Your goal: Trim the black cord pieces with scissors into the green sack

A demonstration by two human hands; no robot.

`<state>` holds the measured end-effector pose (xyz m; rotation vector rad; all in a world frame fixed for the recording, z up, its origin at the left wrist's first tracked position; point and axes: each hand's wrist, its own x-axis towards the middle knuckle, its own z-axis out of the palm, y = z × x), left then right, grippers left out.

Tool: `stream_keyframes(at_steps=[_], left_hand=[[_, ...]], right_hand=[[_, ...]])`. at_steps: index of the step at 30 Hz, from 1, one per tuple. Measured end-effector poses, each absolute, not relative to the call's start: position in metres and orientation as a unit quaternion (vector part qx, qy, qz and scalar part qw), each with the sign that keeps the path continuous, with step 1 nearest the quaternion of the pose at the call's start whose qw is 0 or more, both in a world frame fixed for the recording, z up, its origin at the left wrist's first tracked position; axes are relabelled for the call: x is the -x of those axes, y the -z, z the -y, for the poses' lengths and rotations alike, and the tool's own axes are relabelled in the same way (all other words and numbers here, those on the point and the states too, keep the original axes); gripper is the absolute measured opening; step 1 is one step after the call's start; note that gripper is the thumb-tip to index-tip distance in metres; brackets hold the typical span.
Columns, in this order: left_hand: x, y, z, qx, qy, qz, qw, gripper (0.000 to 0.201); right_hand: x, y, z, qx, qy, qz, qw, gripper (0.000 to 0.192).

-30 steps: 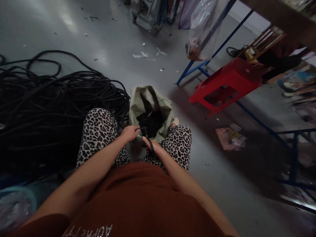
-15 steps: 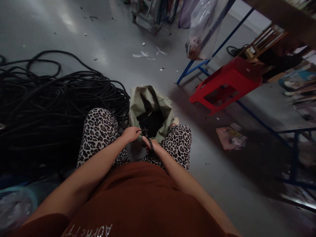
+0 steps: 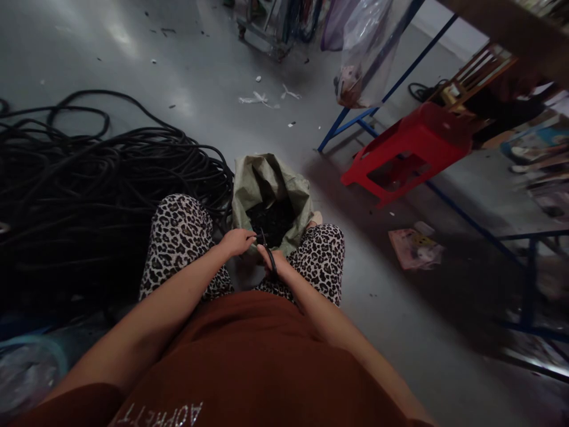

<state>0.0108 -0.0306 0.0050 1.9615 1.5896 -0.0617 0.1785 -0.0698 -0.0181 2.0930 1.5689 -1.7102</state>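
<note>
My right hand (image 3: 279,261) is closed on dark-handled scissors (image 3: 272,264), the blades pointing forward over the edge of a sack. My left hand (image 3: 237,242) pinches a dark cord (image 3: 251,236), a short end of which shows at the fingertips, close beside the blades. Most of that cord is hidden. Between my knees stands an open pale-green woven sack (image 3: 300,198), with small black pieces (image 3: 278,216) lying inside it.
A large heap of black cord (image 3: 111,172) covers the floor at my left. To the right are a red plastic stool (image 3: 400,148), a blue table frame (image 3: 347,123) and a flat printed packet (image 3: 415,248). A bluish tub (image 3: 56,350) stands at the lower left.
The scissor blades show a little more clearly and my right hand has shifted slightly. My left hand stays almost in place, still pinching the cord.
</note>
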Motion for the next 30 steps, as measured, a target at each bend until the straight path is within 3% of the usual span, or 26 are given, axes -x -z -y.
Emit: stream_keyframes(at_steps=[30], left_hand=[[-0.005, 0.005, 0.027, -0.724, -0.022, -0.612, 0.318, 0.033]], right_hand=[[-0.183, 0.012, 0.065, -0.687, 0.487, -0.54, -0.01, 0.057]])
